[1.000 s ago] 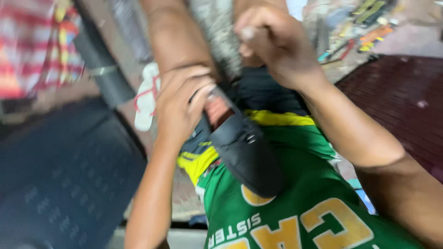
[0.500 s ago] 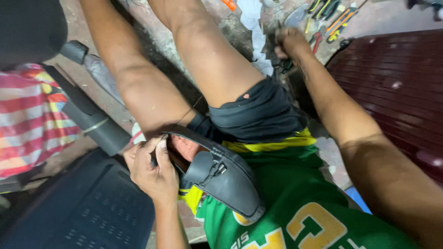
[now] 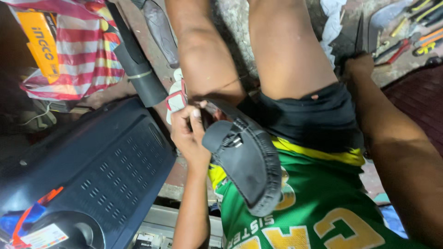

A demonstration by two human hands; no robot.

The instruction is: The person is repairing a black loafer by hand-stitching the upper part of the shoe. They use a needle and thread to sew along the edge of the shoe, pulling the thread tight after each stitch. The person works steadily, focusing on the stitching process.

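I sit with both bare knees up, wearing black shorts and a green jersey. My left hand (image 3: 187, 133) grips a black slip-on shoe (image 3: 247, 168) at its opening, thumb inside, and the shoe lies tilted across my lap with its toe pointing toward my chest. My right hand (image 3: 357, 67) is stretched out to the floor at the upper right, fingers curled, beside scattered hand tools (image 3: 406, 34). A dark narrow strip (image 3: 360, 32) stands out from that hand; whether the hand holds it is not visible.
A large dark blue plastic casing (image 3: 92, 175) fills the lower left. Behind it lie a black rolled tube (image 3: 136, 64), a red-and-white striped bag (image 3: 87, 55) and an orange box (image 3: 41, 41). A white-and-red sandal (image 3: 177, 97) sits by my knee. A dark red mat (image 3: 417, 97) lies right.
My left hand has kept hold of the black shoe and lowered it onto my lap. My right arm reached out to the tools on the floor. My view dropped and swung left.
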